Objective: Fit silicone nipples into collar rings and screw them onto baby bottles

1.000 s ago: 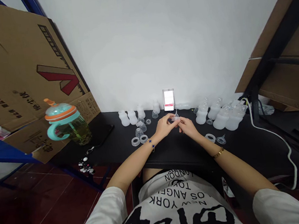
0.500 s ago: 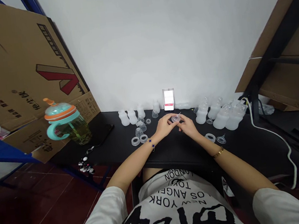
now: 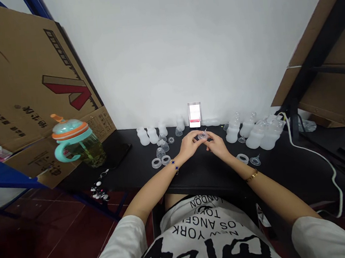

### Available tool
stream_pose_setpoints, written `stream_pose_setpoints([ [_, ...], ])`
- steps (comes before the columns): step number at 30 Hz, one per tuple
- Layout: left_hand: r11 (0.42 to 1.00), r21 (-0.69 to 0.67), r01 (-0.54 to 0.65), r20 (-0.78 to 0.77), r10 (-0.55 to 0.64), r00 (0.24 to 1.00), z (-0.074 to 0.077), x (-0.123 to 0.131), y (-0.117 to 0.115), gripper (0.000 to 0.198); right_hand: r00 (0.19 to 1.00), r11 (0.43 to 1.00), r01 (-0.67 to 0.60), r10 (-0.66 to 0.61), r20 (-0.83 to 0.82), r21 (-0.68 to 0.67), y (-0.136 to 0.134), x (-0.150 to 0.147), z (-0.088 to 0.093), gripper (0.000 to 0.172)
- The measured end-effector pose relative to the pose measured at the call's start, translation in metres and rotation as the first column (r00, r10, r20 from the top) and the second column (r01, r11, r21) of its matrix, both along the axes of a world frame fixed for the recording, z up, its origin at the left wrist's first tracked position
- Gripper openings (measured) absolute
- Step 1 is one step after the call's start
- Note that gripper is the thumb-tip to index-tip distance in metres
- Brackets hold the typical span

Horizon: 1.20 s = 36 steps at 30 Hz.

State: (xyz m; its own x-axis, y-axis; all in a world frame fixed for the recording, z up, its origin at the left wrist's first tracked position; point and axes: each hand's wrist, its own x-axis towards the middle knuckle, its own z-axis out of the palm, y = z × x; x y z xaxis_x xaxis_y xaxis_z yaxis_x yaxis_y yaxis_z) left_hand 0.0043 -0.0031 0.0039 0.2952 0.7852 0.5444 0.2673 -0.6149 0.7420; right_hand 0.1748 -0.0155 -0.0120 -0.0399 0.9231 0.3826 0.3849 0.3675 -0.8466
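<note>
A white wall [image 3: 177, 54] fills most of the background, and dark red tiles [image 3: 56, 227] show below at the left. A big brown cardboard box [image 3: 15, 75] with a red and black mark leans at the left. The black table [image 3: 196, 178] runs along the wall, and the person sits against its near edge in a white shirt [image 3: 208, 234] with black lettering.

On the left end of the table stands a clear jug [image 3: 88, 152] with a turquoise handle and an orange-trimmed lid; a flat black slab [image 3: 122, 152] lies beside it. A pale cord [image 3: 313, 159] trails down at the far right.

The left hand [image 3: 189, 144] and the right hand [image 3: 216, 145] meet over the middle of the table, fingers bent inward. Milky bottles stand in two groups near the wall: a plain set [image 3: 143, 137] on the left, and another set [image 3: 232, 133] on the right with clear tops. Between the groups a lit phone [image 3: 194, 117] stands upright.

Clear domes [image 3: 160, 153] sit left of the hands. Two whitish rings [image 3: 157, 163] lie just in front of them, and a single ring [image 3: 242, 156] lies near the right forearm, with a loose nipple [image 3: 255, 161] beside it.

The clear nipple [image 3: 203, 136] is held above the table: the left hand pinches it between thumb and fingers, and the right hand's fingertips pinch its right side.
</note>
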Motion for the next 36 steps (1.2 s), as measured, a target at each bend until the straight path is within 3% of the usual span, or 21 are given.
stream_pose_setpoints([
  [10,0.999,0.014,-0.046,0.026,0.046,0.999,0.0,-0.001,0.002,0.03,0.994,1.0,0.015,-0.015,-0.109,-0.004,-0.002,-0.001,0.005,0.047],
  [14,0.995,-0.014,-0.095,-0.047,0.094,0.994,-0.001,-0.001,0.004,0.029,0.988,1.0,0.02,-0.022,-0.15,-0.016,-0.006,-0.004,0.01,0.043],
  [25,0.996,-0.033,-0.079,-0.165,0.072,0.984,-0.004,0.0,0.005,0.03,0.997,0.998,0.055,-0.053,-0.048,0.03,-0.004,0.0,0.01,0.037],
  [32,0.995,-0.07,-0.067,-0.191,0.053,0.98,-0.001,-0.003,0.006,0.052,0.997,0.997,0.069,-0.068,-0.027,0.035,-0.004,-0.001,0.01,0.038],
  [36,0.997,-0.035,-0.073,-0.288,0.059,0.956,-0.002,-0.004,0.007,0.045,0.998,0.998,0.06,-0.06,-0.004,0.006,-0.003,-0.001,0.009,0.034],
])
